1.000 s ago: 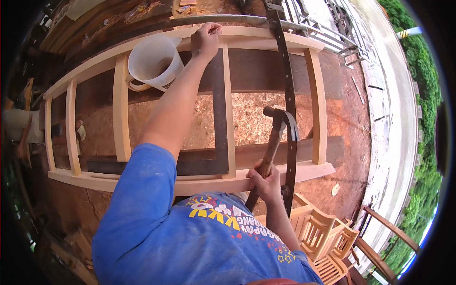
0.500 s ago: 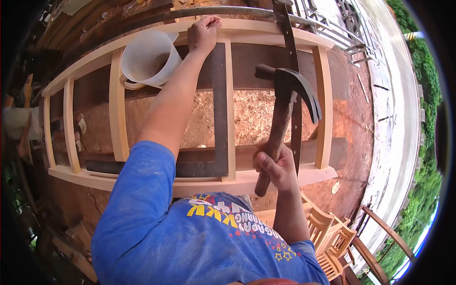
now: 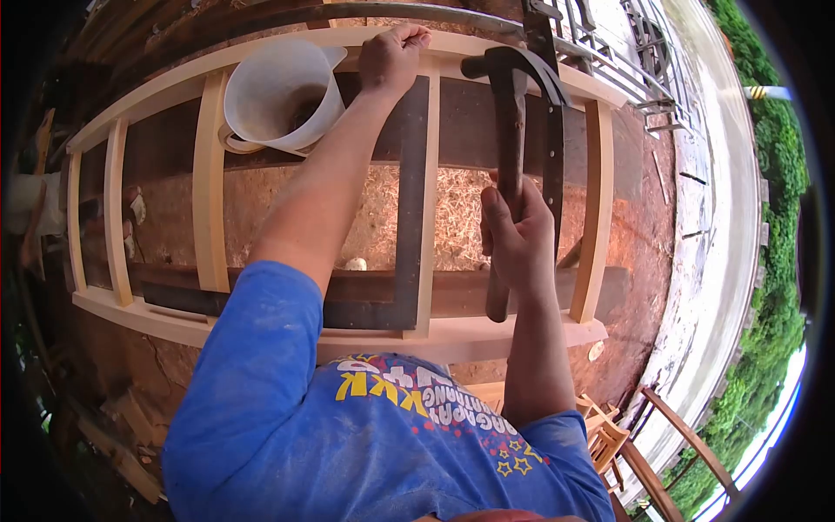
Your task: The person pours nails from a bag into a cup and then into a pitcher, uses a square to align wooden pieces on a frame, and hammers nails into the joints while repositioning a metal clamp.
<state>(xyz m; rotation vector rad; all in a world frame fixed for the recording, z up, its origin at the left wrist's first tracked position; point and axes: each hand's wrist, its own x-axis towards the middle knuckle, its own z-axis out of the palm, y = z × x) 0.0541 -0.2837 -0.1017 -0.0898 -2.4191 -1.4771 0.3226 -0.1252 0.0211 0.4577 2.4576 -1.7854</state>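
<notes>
A claw hammer (image 3: 511,122) is in my right hand (image 3: 524,230), fingers wrapped round its wooden handle, the head raised over the frame near its far rail. My left hand (image 3: 393,59) is closed in a pinch at the far rail of the pale wooden frame (image 3: 513,337). Whatever its fingertips hold, if anything, is too small to make out. Just left of that hand, a translucent plastic pitcher (image 3: 261,109) leans over the frame, with something dark at its bottom. A dark carpenter's square (image 3: 407,209) lies along a crosspiece below the left hand.
A dark metal bar with holes (image 3: 554,165) crosses the frame at the right. Dark beams (image 3: 487,291) lie under it over reddish ground. Wooden chairs (image 3: 603,435) stand at the lower right. Metal racks (image 3: 644,78) are at the upper right. Another person's foot (image 3: 136,207) shows at the left.
My right hand has lifted the hammer up and away from me, its head now nearer the far rail. The left hand keeps its pinch at the rail; the view has shifted slightly.
</notes>
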